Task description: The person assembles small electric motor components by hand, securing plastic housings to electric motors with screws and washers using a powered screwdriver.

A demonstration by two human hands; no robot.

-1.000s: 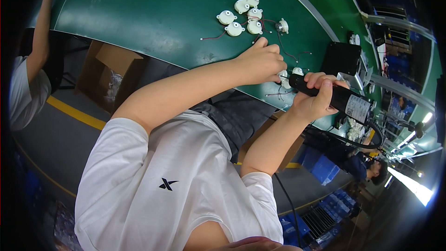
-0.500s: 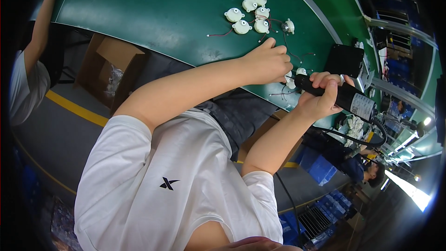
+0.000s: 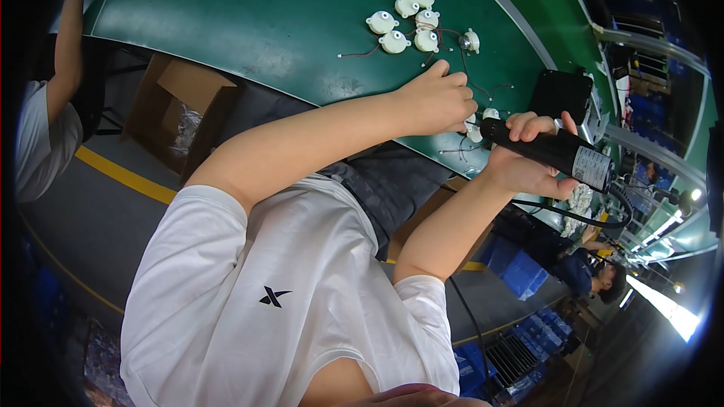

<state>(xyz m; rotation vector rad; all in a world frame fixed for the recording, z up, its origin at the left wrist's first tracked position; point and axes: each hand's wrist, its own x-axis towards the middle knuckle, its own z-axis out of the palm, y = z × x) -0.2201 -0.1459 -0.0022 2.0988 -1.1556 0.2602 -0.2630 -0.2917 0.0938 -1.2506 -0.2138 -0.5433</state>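
Note:
My right hand (image 3: pixel 520 169) is wrapped round a black electric screwdriver (image 3: pixel 547 152), its nose pointing left toward my left hand (image 3: pixel 439 102). The thumb lies along the lower side of the tool. The left hand is closed, knuckles up, and its fingers hide whatever they hold. Right by its fingertips and the screwdriver's nose is a small white gear motor (image 3: pixel 473 132), partly covered, with another white motor (image 3: pixel 491 114) just beyond. Farther off on the green table lies a group of similar white motors (image 3: pixel 394 41) with thin red and black leads.
The green table (image 3: pixel 249 19) bends along its front edge. A black box (image 3: pixel 562 96) stands to the right. The screwdriver's black cable (image 3: pixel 588 221) loops below it. An open cardboard box (image 3: pixel 188 102) sits at the left below the table. Another person's arm (image 3: pixel 69 45) is at far left.
My right thumb has swung down off the top of the screwdriver to its lower side, and the fingers have shifted slightly. My left hand has stayed almost in place.

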